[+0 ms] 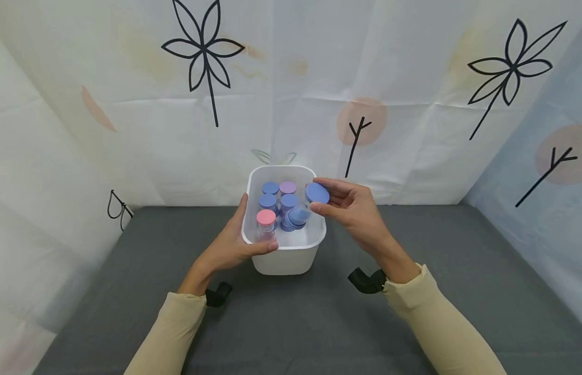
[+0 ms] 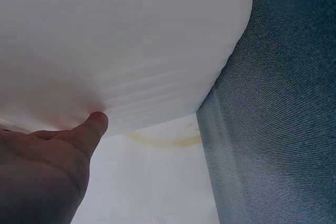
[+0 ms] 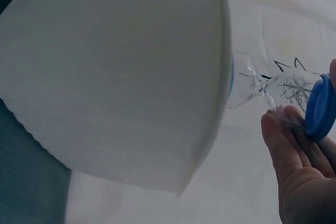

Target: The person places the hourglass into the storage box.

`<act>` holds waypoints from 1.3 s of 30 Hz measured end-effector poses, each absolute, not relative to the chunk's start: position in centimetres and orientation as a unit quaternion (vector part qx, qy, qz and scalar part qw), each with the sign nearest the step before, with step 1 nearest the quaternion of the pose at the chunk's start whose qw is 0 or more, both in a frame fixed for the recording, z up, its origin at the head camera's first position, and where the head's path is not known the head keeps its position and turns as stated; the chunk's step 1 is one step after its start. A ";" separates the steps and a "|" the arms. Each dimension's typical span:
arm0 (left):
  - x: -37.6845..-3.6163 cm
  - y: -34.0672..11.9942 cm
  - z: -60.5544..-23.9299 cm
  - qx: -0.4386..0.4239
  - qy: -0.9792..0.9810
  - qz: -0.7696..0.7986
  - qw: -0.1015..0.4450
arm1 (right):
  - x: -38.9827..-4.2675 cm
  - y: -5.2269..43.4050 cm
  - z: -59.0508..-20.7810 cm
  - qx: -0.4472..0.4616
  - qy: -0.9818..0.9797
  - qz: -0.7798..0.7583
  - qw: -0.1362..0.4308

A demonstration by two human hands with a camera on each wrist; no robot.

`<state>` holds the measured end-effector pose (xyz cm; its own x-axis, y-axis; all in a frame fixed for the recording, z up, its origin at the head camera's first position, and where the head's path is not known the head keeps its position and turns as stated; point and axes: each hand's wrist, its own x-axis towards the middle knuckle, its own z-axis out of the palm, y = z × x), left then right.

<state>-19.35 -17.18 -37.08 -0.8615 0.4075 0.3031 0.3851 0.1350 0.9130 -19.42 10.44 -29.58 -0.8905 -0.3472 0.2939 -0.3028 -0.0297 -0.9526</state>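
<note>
A white plastic bin [image 1: 285,260] stands on the table. My left hand [image 1: 227,237] grips its near left corner, thumb along the front rim and fingers against the left outer wall. In the left wrist view a fingertip [image 2: 98,121] presses that wall. Above the bin's right rim, my right hand [image 1: 354,211] holds a clear jar by its blue lid [image 1: 317,192]. The right wrist view shows the jar's transparent body [image 3: 294,90] pointing toward the bin. Inside stand several blue-lidded jars [image 1: 268,201], one with a purple lid [image 1: 288,187] and one with a pink lid [image 1: 265,217].
A dark grey cloth [image 1: 291,323] covers the table. White printed fabric [image 1: 291,120] hangs close behind the bin, with further panels at both sides. Black wrist mounts [image 1: 368,281] stick out inward from both cream sleeves [image 1: 441,323].
</note>
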 end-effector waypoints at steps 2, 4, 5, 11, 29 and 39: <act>-19.4 -17.2 -37.1 0.269 0.749 0.606 0.011 | -20.3 9.8 -29.8 -0.233 0.707 -0.666 0.046; -19.4 -17.2 -37.0 0.272 0.743 0.612 0.015 | -21.1 9.2 -30.1 -0.234 0.721 -0.649 0.068; -19.4 -17.2 -37.0 0.273 0.741 0.614 0.017 | -21.5 9.0 -30.2 -0.235 0.729 -0.639 0.077; -19.4 -17.1 -37.0 0.276 0.737 0.617 0.029 | -22.9 7.7 -30.7 -0.220 0.772 -0.586 0.105; -19.5 -17.5 -37.2 0.263 0.749 0.608 0.029 | -25.1 5.7 -29.9 -0.244 0.882 -0.387 0.115; -19.4 -17.5 -37.1 0.264 0.747 0.609 0.028 | -25.8 4.6 -30.2 -0.277 0.911 -0.291 0.094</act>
<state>-19.37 -17.46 -37.12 -0.8595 0.4284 0.2789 0.3593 0.1184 0.9257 -25.77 4.62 -30.24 -0.8285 -0.5599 -0.0092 -0.4507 0.6765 -0.5824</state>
